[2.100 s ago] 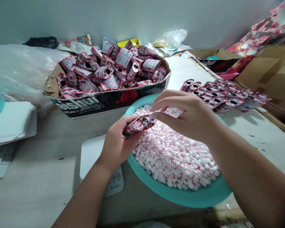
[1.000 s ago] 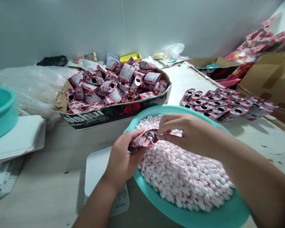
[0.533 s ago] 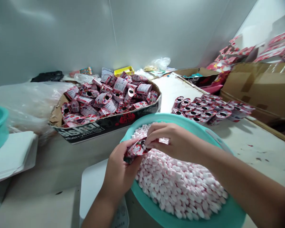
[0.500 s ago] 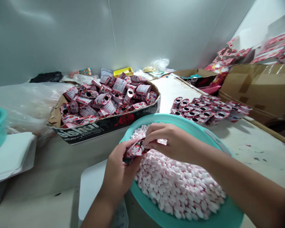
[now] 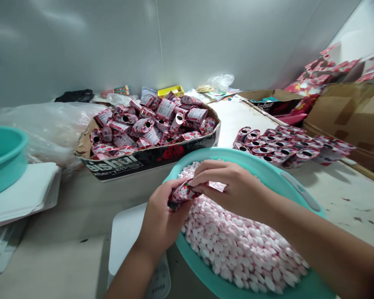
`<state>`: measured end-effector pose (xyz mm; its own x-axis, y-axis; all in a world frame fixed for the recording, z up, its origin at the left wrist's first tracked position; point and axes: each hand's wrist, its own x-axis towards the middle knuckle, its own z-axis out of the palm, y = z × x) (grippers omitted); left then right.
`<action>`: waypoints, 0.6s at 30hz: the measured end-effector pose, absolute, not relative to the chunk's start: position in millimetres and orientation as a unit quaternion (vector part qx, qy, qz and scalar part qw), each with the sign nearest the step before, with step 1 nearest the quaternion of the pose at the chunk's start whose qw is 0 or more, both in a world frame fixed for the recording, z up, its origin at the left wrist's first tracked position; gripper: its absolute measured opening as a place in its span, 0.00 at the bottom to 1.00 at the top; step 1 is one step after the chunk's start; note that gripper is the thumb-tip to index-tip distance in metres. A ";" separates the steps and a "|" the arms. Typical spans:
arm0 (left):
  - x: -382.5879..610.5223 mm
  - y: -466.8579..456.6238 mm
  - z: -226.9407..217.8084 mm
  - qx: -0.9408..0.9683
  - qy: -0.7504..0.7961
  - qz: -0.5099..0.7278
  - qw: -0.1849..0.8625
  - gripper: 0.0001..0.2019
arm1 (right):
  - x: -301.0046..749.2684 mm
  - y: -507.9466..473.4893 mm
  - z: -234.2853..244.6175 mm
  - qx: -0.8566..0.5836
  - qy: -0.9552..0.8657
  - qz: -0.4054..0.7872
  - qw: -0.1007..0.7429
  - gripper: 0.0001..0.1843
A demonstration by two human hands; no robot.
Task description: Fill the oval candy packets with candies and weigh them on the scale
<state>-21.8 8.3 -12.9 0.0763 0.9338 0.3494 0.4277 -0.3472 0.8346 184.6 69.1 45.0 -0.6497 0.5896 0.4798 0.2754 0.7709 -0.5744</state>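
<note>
My left hand (image 5: 162, 216) is closed round a small red-and-pink printed candy packet (image 5: 181, 192), held over the near-left rim of a teal basin (image 5: 268, 172). The basin is heaped with small pink-and-white candies (image 5: 237, 245). My right hand (image 5: 230, 187) hovers over the candies with its fingertips pinched together at the packet's open end. What the fingertips hold, if anything, is hidden.
A cardboard box (image 5: 137, 160) piled with like packets stands behind the basin. Rows of open packets (image 5: 286, 145) lie at the right, beside brown cartons (image 5: 349, 112). A white scale (image 5: 127, 241) sits under my left wrist. Another teal basin (image 5: 3, 158), white paper (image 5: 21, 193) and plastic bag (image 5: 50, 124) lie left.
Both hands have stayed together at the packet over the basin; the right fingertips have closed in on its open end. My head has tilted up, shifting the view.
</note>
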 end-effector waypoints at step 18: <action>-16.8 4.8 -13.3 0.676 0.521 0.469 0.225 0.19 | 209.5 90.5 42.4 -0.496 -0.810 0.288 0.120 0.32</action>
<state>-16.8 4.8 -13.3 0.0162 0.9167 0.3993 0.4939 -0.3546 0.7939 209.5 90.5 42.4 -0.4792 0.8729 -0.0919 0.7348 0.3417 -0.5859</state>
